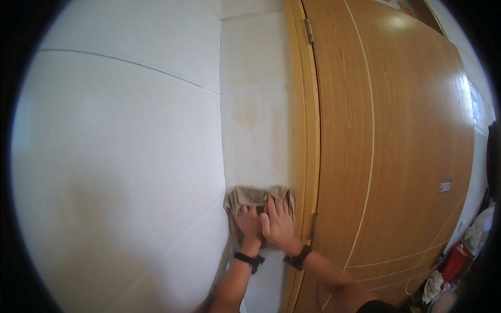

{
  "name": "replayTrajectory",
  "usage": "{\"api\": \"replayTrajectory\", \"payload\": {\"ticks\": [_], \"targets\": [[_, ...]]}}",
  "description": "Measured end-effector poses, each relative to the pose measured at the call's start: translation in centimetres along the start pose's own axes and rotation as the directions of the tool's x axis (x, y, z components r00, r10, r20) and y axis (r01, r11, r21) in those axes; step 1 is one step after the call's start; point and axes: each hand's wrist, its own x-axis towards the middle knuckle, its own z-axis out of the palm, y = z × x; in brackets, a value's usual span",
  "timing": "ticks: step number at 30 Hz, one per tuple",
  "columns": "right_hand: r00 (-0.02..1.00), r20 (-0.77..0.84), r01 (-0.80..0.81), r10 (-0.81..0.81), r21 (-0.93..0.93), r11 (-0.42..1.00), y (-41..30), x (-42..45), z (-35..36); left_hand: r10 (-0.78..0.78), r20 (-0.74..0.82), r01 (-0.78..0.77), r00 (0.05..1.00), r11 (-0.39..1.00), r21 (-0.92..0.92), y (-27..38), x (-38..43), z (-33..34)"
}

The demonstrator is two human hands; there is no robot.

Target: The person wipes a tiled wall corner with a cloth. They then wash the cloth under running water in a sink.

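Note:
A brown-beige cloth (248, 194) lies spread and wrinkled against the narrow tiled strip of wall (256, 144), between the corner and the wooden door frame (307, 148). My left hand (249, 226) presses on the cloth's left part, its fingers bent. Beside it, my right hand (280, 229) holds the right part of the cloth to the tiles, fingers pointing up and close to the frame. Both wrists wear a black band. Faint brownish stains show on the tile above the cloth.
On the left stands a wide white tiled wall (137, 137). A wood-grain door (411, 129) with a metal hinge (309, 31) and a small sticker (445, 185) fills the right. At lower right are a red object (456, 263) and crumpled whitish material (432, 286).

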Motion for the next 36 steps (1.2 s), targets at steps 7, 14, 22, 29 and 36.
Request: {"api": "replayTrajectory", "payload": {"ticks": [7, 14, 22, 29, 36], "targets": [[0.980, -0.161, 0.091, -0.112, -0.133, 0.987, -1.6, 11.6, -1.7, 0.188, -0.296, -0.197, 0.937, 0.980, -0.001, 2.0, 13.0, -0.7], [0.951, -0.232, 0.155, -0.205, -0.217, 0.964, -0.9, 21.9, -4.8, 0.122, -0.325, -0.116, 0.938, 0.993, 0.038, 6.0, 22.6, -2.5], [0.955, -0.143, 0.212, -0.258, -0.279, 0.937, 0.4, 27.5, -6.6, 0.215, -0.352, -0.139, 0.911, 0.964, 0.228, 7.0, 27.8, -3.0], [0.938, -0.057, 0.319, -0.343, -0.254, 0.913, -0.1, 28.1, -6.0, 0.179, -0.240, -0.087, 0.954, 0.933, 0.350, 6.2, 25.5, -5.2], [0.940, -0.135, 0.277, -0.315, -0.240, 0.930, -3.7, 28.7, -3.8, 0.618, -0.221, -0.305, 0.755, 0.628, 0.716, 0.1, 30.7, -5.9]]}}
